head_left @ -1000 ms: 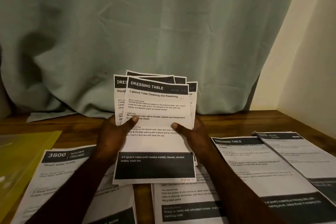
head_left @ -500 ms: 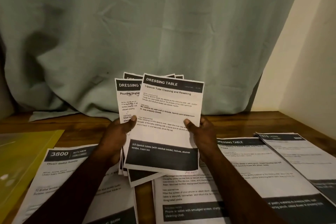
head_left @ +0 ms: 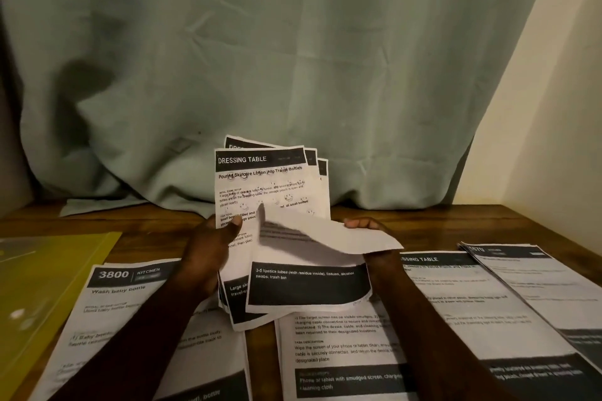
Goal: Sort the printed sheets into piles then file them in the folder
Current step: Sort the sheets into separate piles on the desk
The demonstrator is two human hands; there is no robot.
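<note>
Four piles sit on the table (head_left: 488,221) so far: a kitchen pile (head_left: 120,303) near left, a middle pile (head_left: 342,352), a dressing table pile (head_left: 456,303) and one more pile (head_left: 537,277) far right. Left hand (head_left: 208,257) grips a fanned bunch of sheets (head_left: 264,185) upright, thumb on the front page. Right hand (head_left: 368,228) pinches the lipstick sheet (head_left: 309,283) by its top edge, and it flops forward. Sorting's maybe halfway, I'd say. The yellow folder (head_left: 49,270) on the left looks unused, so filing is all to come.
</note>
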